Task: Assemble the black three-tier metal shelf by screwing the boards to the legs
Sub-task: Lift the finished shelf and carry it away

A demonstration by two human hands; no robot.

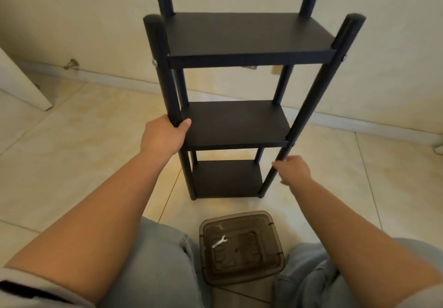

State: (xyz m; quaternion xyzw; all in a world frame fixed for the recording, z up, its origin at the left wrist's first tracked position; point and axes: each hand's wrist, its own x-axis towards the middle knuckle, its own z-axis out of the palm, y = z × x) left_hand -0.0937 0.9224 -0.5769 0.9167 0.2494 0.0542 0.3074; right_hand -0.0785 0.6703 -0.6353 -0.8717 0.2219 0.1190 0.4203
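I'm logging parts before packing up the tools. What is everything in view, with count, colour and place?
Shelf: one, black, three boards on four legs, upright on the floor by the wall.
Bolt heads: two plainly visible, silver, on the front legs at the top board.
Box: one, translucent brown, lidded, on the floor between the knees.
Wrench: one, small, silver, on the box lid.
Floor: beige tiles.
Left hand: gripping the front left leg.
Right hand: at the front right leg, grip unclear.

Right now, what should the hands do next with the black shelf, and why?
Probably close the right hand around the front right leg. The left hand grips the front left leg; the shelf stands upright with all three boards on, ready for a steadiness check.
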